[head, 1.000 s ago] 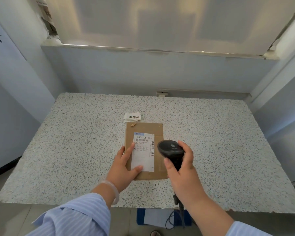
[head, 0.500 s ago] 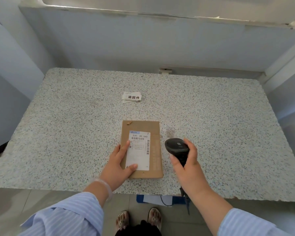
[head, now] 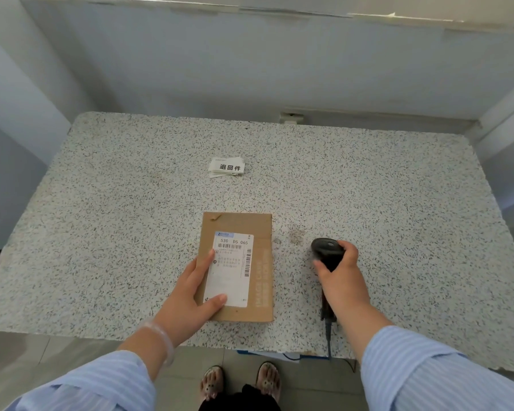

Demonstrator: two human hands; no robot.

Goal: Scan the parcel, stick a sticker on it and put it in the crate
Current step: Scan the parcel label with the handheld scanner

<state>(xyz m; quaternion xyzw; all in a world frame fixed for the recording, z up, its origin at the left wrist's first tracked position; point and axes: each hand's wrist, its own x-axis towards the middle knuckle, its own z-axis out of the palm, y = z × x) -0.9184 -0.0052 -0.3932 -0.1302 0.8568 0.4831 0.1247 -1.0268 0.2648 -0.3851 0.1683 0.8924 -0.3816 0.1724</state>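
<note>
I see the parcel (head: 238, 266) lying flat near the table's (head: 101, 203) front edge, about midway along it, label (head: 231, 269) facing up. My left hand (head: 190, 295) rests open on its left side, thumb on the label's lower corner, pressing rather than gripping. My right hand (head: 340, 281) is clenched around the black scanner (head: 327, 252), just beside the parcel's right edge. 1 small stack of stickers (head: 226, 167) lies toward the table's middle.

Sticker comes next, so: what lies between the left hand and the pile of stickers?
Nothing visible. The left hand rests on the parcel; beyond the parcel's far edge only bare table runs to the stickers.
</note>
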